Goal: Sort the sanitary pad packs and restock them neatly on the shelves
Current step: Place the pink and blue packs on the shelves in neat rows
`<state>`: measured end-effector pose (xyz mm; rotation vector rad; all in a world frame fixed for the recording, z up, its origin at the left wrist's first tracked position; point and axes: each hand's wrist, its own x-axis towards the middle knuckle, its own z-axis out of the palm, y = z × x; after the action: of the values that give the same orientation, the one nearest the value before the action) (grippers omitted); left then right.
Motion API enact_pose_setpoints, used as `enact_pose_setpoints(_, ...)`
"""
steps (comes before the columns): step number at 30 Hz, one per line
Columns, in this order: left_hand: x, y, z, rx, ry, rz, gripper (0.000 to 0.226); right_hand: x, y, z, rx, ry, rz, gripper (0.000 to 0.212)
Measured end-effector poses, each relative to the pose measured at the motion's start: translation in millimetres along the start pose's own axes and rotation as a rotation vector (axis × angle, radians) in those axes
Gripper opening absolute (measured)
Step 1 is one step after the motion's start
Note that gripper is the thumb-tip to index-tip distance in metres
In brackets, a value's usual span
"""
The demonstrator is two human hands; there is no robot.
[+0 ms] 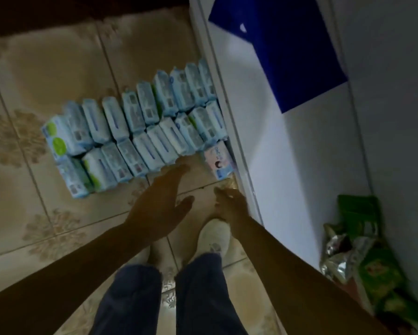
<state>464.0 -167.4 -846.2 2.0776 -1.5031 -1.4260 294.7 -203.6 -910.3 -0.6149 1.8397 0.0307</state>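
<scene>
from the head view, the left hand (159, 201) lay flat with straight fingers, its tips just short of the near row of blue packs (135, 131) on the tiled floor (46, 68). the right hand (229, 204) hung just below the pink pack (219, 160) beside the white shelf (287, 153); whether it gripped anything could not be told.

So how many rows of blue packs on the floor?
2: back row and front row, side by side, both running up to the white shelf. None seem hidden.

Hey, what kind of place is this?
Probably a small shop or stockroom: many sanitary pad packs lined up in two rows on a patterned tiled floor, beside white shelving with green packets.
</scene>
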Motion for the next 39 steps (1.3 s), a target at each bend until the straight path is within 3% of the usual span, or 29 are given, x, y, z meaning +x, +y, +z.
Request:
enact_pose_setpoints(5,55,-40,57,0.026,-0.12,-0.011,0.061,108,4,23,0.381,0.059,0.16,0.059)
enact_pose_setpoints(8,67,-55,63,0.006,-0.156,-0.037,0.058,133,5,23,0.57,-0.04,0.103,0.043)
enact_pose_setpoints(13,50,-47,41,-0.057,-0.174,-0.093,0.06,99,0,20,0.628,0.076,0.052,0.034)
enact_pose_setpoints(18,10,6,-2,-0.318,-0.133,-0.236,0.082,-23,-16,1,0.606,0.153,0.008,0.043)
enact_pose_setpoints(22,-33,65,-53,-0.687,-0.07,-0.323,0.106,-147,-50,-20,0.673,0.01,-0.087,0.038)
enact_pose_setpoints(24,-64,102,-84,-0.762,-0.077,-0.238,0.116,-210,-74,-28,0.743,-0.087,-0.14,0.037)
enact_pose_setpoints(26,-99,141,-117,-0.828,-0.026,-0.083,0.095,-274,-99,-39,0.773,-0.152,-0.238,0.041)
enact_pose_setpoints(29,-158,199,-173,-0.951,0.111,0.062,0.066,-371,-131,-63,0.638,-0.142,-0.366,0.022)
enact_pose_setpoints(32,-213,242,-222,-1.022,0.229,0.127,0.058,-452,-159,-91,0.506,-0.161,-0.484,0.02)
enact_pose_setpoints(35,-266,269,-257,-1.107,0.229,0.163,0.066,-521,-170,-119,0.411,-0.154,-0.606,0.031)
enact_pose_setpoints(39,-318,299,-287,-1.092,0.202,0.285,0.063,-599,-152,-168,0.383,0.045,-0.814,0.045)
